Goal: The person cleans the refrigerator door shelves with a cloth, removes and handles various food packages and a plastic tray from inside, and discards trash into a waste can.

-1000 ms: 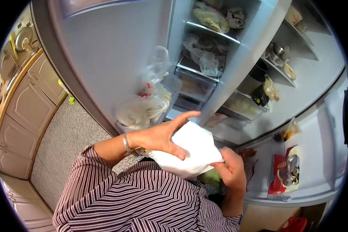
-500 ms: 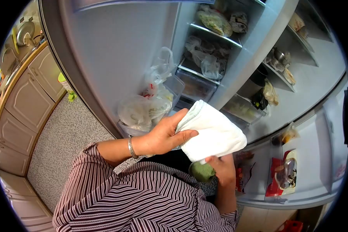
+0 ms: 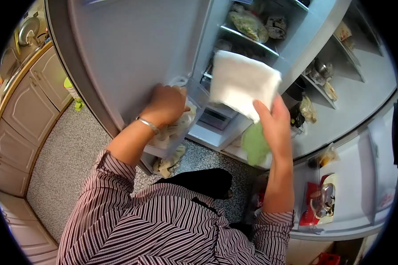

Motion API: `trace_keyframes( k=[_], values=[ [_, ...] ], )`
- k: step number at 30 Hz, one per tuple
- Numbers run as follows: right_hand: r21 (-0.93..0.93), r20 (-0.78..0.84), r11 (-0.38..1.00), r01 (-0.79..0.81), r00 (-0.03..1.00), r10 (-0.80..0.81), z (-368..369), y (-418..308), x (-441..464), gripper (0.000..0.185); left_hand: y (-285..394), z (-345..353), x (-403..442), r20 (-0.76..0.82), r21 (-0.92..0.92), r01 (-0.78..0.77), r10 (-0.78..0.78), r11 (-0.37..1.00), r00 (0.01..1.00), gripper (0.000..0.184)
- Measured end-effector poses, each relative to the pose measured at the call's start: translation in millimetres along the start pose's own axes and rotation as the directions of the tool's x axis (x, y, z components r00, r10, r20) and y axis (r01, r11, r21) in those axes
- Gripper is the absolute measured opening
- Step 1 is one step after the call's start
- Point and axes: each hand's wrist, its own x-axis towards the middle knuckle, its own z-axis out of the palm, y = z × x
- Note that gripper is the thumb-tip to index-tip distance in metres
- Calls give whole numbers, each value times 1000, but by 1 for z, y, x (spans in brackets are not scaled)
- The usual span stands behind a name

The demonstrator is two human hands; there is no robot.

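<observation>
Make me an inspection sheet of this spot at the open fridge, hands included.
Surface: speckled floor beside the open fridge door.
Things in hand: white cloth, pinched at its lower corner; green cloth beside the right wrist, grip on it unclear.
Clutter: pale bags in the door bin; filled bag on a shelf.
Left hand: at the door bin; fingers mostly hidden.
Right hand: fingers closed on the white cloth.
Cables: nothing seen.
Surroundings: cabinets left; red packet right.

Left of the white cloth (image 3: 245, 81), the left hand (image 3: 166, 106) is blurred and partly hides the plastic bags (image 3: 163, 134); the cloth covers shelf contents behind it, and the green item (image 3: 255, 145) below is too blurred to identify.
</observation>
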Motion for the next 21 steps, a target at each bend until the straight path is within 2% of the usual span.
trace_keyframes(
  k=[1,2,3,5,6,7,8,10,14,16,18,19,21],
  values=[
    [-200,38,980,11,999,-4,8,-6,11,32,-2,-7,-2,220,-46,130,-117,990,968,43],
    [-391,78,920,29,997,2,17,-9,21,30,-3,-11,-5,223,-44,131,-118,990,968,43],
    [-387,82,922,29,997,4,28,-7,29,30,-4,-14,-10,233,-50,137,-122,989,965,41],
    [-587,145,797,143,987,-70,52,-4,41,25,-5,-13,-18,247,-53,148,-130,988,960,39],
    [-585,148,798,144,987,-70,62,-4,46,25,-7,-9,-21,192,-40,128,-118,991,974,37],
    [-642,208,743,189,976,-69,72,-4,49,28,-9,-7,-23,136,-27,109,-105,994,985,36],
    [-690,268,683,238,961,-63,80,-4,53,31,-11,-6,-23,138,-26,114,-110,993,984,36],
    [-706,310,659,259,950,-41,90,-5,58,29,-14,-6,-23,124,-24,48,-44,999,991,29],
    [-771,412,550,320,910,49,102,-13,66,26,-17,0,-23,132,-37,58,-52,998,990,21],
    [-786,457,506,355,885,88,110,-23,70,26,-19,0,-26,44,-83,24,-20,996,999,17],
    [-804,555,417,424,787,269,122,-31,79,28,-19,2,-26,71,-67,21,-16,998,997,16],
    [-804,555,418,424,788,267,128,-27,84,28,-17,2,-27,94,-48,19,-15,999,995,15],
    [-797,594,379,470,724,351,144,-10,95,28,-14,-1,-26,95,-55,42,-37,998,995,15]
  ],
)
